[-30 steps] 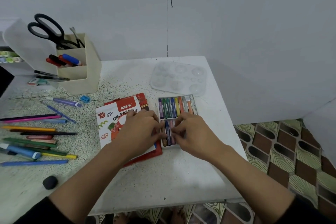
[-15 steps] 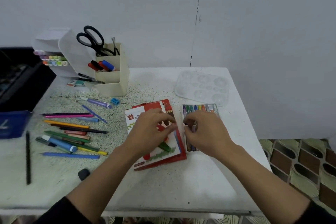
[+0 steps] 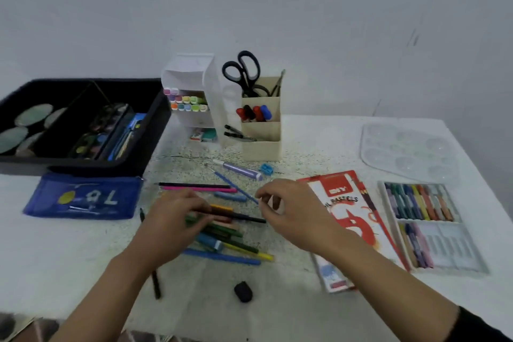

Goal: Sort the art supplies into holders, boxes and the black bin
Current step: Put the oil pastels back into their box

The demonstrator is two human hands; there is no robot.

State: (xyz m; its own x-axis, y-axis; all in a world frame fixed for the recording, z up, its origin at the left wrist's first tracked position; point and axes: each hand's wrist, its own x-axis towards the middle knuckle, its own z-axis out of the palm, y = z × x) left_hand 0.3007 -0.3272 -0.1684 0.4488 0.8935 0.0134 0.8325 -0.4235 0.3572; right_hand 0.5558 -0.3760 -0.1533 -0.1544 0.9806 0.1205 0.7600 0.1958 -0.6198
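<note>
A pile of coloured pencils and pens [image 3: 236, 241] lies loose at the table's middle. My left hand [image 3: 177, 228] rests on the pile, its fingertips pinching a black pencil [image 3: 244, 218]. To the right, above the table, my right hand [image 3: 294, 211] hovers with fingers loosely curled and nothing visible in them. The black bin [image 3: 155, 130] stands at the back left with paints and pens inside. A white marker holder [image 3: 191, 75] and a beige holder [image 3: 261, 147] with scissors [image 3: 244, 69] stand at the back. The red oil pastel box [image 3: 347, 219] and its pastel tray [image 3: 449, 244] lie right.
A blue mesh pouch [image 3: 83, 197] lies in front of the bin. A clear palette [image 3: 408, 153] sits at the back right. A black eraser [image 3: 243, 291], a blue sharpener [image 3: 266, 169], a purple marker [image 3: 238, 169] and a lone black pencil [image 3: 156, 280] lie on the table.
Both hands left the pastel tray and box and moved left to the pencil pile. The view swung left, so the black bin and the pouch now show.
</note>
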